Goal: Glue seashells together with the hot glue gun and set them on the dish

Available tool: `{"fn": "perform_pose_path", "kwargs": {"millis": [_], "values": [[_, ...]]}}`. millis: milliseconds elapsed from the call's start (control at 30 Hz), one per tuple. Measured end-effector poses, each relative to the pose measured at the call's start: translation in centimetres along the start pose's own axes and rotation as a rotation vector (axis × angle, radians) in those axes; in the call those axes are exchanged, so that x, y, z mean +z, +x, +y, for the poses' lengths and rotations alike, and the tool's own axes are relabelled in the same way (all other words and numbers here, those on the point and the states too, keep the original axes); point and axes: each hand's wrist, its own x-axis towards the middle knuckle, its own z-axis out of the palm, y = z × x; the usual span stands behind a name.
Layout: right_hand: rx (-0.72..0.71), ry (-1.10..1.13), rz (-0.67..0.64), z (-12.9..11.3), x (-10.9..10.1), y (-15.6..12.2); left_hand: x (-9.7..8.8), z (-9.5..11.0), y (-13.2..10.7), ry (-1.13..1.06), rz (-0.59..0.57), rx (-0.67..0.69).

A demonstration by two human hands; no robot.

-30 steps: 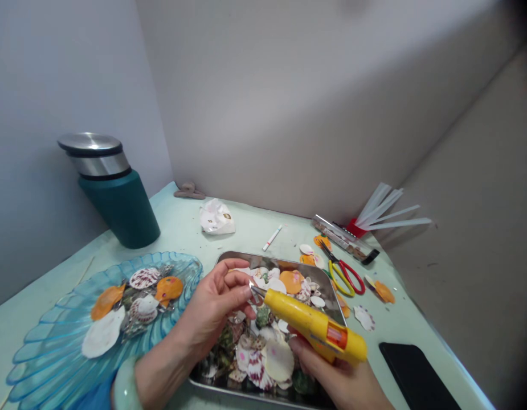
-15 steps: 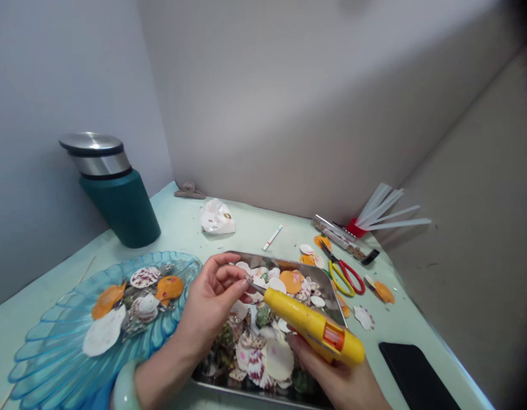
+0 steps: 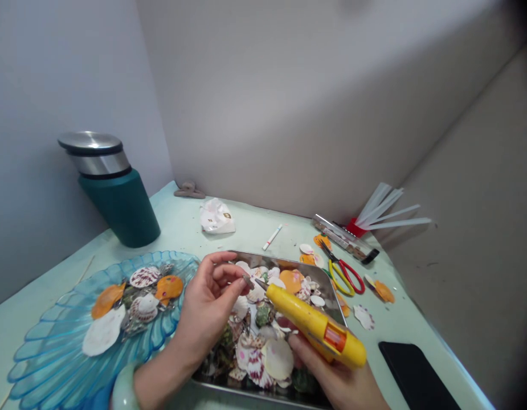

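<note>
Teal insulated bottle with a steel lid (image 3: 113, 193) stands at the left of the frame on the pale green counter (image 3: 246, 228). Lower left, a blue glass shell-shaped plate (image 3: 41, 347) carries some flat shells. At lower centre the left hand (image 3: 205, 310) has its thumb and fingers pinched together on a small dark shell (image 3: 248, 281), above the steel tray (image 3: 289, 262) full of mixed shells. The nozzle of the yellow hot-glue gun (image 3: 314, 329) is just beside this shell. The right hand (image 3: 342, 381) is wrapped firmly around the gun's handle. Further right lie red-and-yellow scissors (image 3: 345, 274) and a black phone (image 3: 417, 376).
</note>
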Motion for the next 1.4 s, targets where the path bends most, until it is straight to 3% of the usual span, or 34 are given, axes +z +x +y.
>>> {"fn": "perform_pose_path", "kwargs": {"millis": [133,567,1400], "values": [[-0.079,-0.021,-0.030,0.1,-0.1,0.0,0.0,-0.1,0.0,0.023,-0.010,0.017],[-0.066,-0.062,0.061,0.4,0.3,-0.1,-0.4,-0.7,-0.3,0.097,-0.010,0.072],[-0.065,-0.077,-0.003,1.1,0.1,-0.1,-0.4,-0.9,-0.5,0.230,-0.018,0.136]]}}
